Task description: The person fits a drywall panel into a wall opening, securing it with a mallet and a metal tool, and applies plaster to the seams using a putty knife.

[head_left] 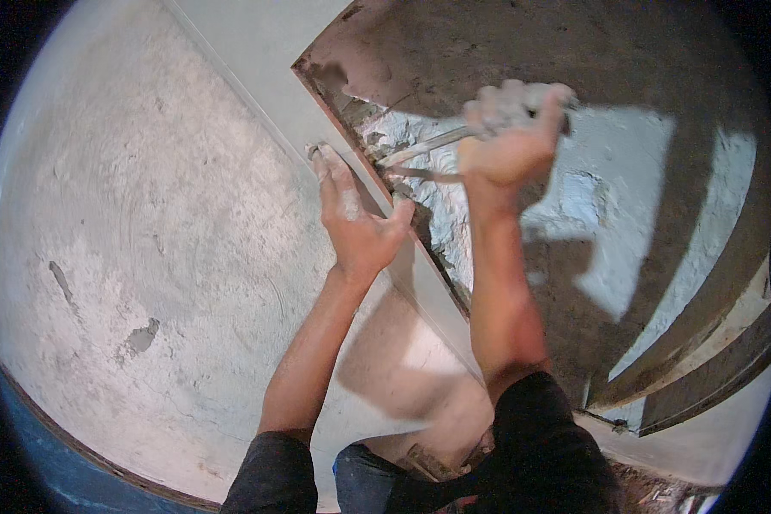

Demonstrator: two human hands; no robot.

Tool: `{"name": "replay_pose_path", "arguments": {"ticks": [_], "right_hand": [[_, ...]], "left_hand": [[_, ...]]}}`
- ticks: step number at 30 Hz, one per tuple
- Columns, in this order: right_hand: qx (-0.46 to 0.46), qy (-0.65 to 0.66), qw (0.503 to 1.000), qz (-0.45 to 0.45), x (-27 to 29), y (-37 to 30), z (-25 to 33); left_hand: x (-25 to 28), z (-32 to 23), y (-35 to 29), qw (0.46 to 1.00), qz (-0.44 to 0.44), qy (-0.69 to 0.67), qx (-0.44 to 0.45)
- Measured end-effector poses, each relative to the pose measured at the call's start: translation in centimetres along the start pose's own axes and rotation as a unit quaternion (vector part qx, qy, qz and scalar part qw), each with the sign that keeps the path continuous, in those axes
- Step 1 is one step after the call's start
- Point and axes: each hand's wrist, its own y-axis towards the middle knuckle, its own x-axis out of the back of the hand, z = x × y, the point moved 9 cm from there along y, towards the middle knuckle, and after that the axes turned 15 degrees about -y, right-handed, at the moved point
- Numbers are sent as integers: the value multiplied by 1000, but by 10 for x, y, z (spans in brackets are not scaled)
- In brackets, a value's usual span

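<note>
A pale, flat strip (317,110) with a thin reddish edge runs diagonally down the middle. My left hand (360,218) lies across it, fingers stretched over its face and thumb at the reddish edge. Dust or mortar whitens the fingertips. On the right, my right hand (514,137) is closed around a slim, grey hand tool (428,144). Its handle end is mostly hidden in my fist. The tool's tip points left and down to the joint between the strip and the rough, pale mortar (450,206). Whether the tip touches the edge, I cannot tell.
A large whitish plastered surface (163,223) with darker patches fills the left. Brown, rough surface (625,51) spreads over the upper right. Curved pale and brown bands (694,334) lie at the right. Rubble (660,488) shows at the bottom right, and blue material (60,463) at the lower left.
</note>
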Motion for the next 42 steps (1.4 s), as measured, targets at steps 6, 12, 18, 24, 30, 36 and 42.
{"name": "replay_pose_path", "arguments": {"ticks": [6,12,18,24,30,36,42], "right_hand": [[-39,8,999,-15,-8,-2,-20],[3,4,1000,19,-1,1,-5],[32,13,999,31,7,4,12],[-36,-19,999,15,0,-4,-13],[-23,-17,1000,3,0,-6,-13],[-53,15,994,-90,31,8,-9],[10,-99,994,-43,25,-12,14]], "left_hand": [[0,5,1,999,-11,-41,25],[-3,2,-1,1000,-3,-9,-2],[-2,6,-3,999,6,-30,18],[1,4,-1,999,3,-7,33],[-2,2,-2,1000,-5,-8,-20],[-2,3,0,1000,9,-26,14],[-5,5,-5,999,11,-26,20]]}}
